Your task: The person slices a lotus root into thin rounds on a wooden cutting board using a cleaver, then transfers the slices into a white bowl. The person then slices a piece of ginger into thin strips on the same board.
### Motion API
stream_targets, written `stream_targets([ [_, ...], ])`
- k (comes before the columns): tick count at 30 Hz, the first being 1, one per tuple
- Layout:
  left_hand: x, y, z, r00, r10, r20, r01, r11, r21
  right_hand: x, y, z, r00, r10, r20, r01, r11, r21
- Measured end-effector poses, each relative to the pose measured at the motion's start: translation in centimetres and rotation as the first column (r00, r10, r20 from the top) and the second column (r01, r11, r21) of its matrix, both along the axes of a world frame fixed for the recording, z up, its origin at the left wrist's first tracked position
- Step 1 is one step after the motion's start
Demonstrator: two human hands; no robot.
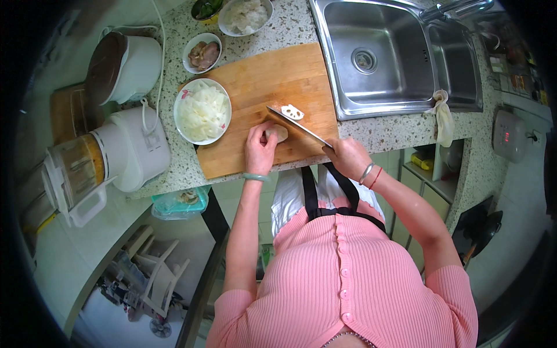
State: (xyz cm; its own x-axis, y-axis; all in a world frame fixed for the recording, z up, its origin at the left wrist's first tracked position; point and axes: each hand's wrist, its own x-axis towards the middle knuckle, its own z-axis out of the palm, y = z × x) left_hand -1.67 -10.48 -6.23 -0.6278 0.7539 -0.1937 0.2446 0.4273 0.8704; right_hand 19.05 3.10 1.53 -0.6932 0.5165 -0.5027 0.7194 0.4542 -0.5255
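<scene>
On the wooden cutting board (255,72), my left hand (260,146) is closed around a pale, rounded piece of lotus root (278,134). My right hand (349,158) grips the handle of a kitchen knife (299,127). The knife's blade stands along the far right side of the root piece; whether it touches the root I cannot tell. Just beyond the blade lies a cut lotus root slice (292,112) with holes in it. A white plate (177,119) heaped with thin pale slices (203,110) rests on the board's left edge.
Behind the board are a small bowl of meat (203,55) and a bowl of white shredded food (245,16). A steel double sink (383,58) adjoins the board's right side. At left stand a blender-like appliance (110,153) and a white cooker (139,66), with a cord nearby.
</scene>
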Motion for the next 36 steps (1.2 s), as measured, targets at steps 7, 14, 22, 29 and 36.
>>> stream_targets([
  [7, 2.0, 1.0, 2.2, 0.963, 0.248, 0.101, -0.263, 0.948, 0.179, 0.6, -1.3, 0.3, 0.999, -0.033, -0.033, 0.032, 0.999, -0.024],
  [14, 2.7, 0.9, 1.0, 0.949, 0.305, 0.077, -0.314, 0.925, 0.212, -0.1, -1.1, 1.1, 1.000, -0.025, -0.008, 0.025, 0.998, -0.051],
  [22, 3.0, 1.1, 1.1, 0.959, 0.272, 0.075, -0.282, 0.930, 0.235, 0.3, -0.6, 1.8, 1.000, 0.022, -0.010, -0.022, 0.998, -0.051],
  [29, 3.4, 0.8, 0.1, 0.957, 0.288, -0.034, -0.267, 0.922, 0.279, 0.3, -1.3, 2.6, 0.999, 0.029, -0.043, -0.028, 0.999, 0.027],
  [36, 3.8, 0.6, -0.1, 0.951, 0.290, -0.109, -0.255, 0.933, 0.253, -0.3, -1.7, 5.3, 0.990, 0.068, 0.121, -0.063, 0.997, -0.041],
])
